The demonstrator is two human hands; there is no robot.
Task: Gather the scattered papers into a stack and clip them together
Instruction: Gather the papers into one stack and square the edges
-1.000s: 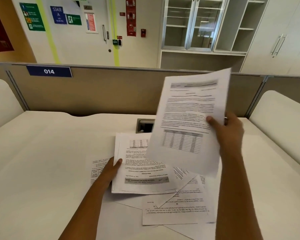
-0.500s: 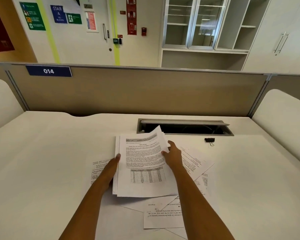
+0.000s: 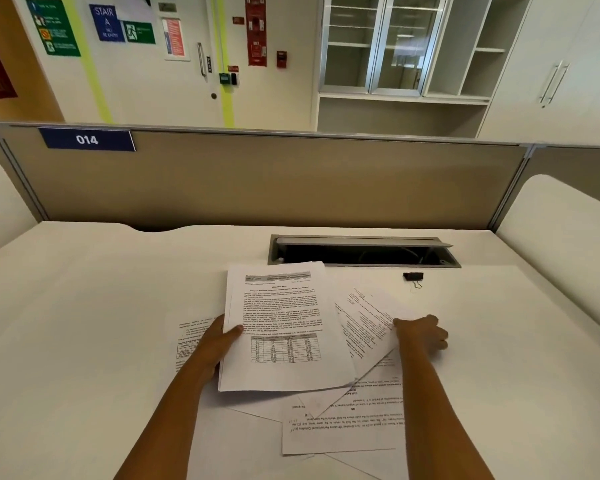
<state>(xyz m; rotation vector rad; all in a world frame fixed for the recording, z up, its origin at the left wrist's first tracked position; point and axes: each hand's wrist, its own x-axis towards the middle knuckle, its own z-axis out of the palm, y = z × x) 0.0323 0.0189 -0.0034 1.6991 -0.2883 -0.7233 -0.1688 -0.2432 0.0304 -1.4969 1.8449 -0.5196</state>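
Single view, camera worn on head; faces forward and down across desk [image 3: 84, 341]; wide lens, straight edges bowed toward frame sides; forearms enter from bottom edge; left hand [image 3: 219, 341] and right hand [image 3: 421, 332] close below lens, just under frame centre, papers [image 3: 281, 327] between them; partition [image 3: 291, 188] beyond hands crosses mid-frame; far wall [image 3: 146, 98] and cabinets [image 3: 395, 46] well behind, top band.

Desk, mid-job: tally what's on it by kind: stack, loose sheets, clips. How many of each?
Gathered stack: 1
Loose sheets: at least 4; overlaps may hide more
Binder clip: 1
Total: at least 6
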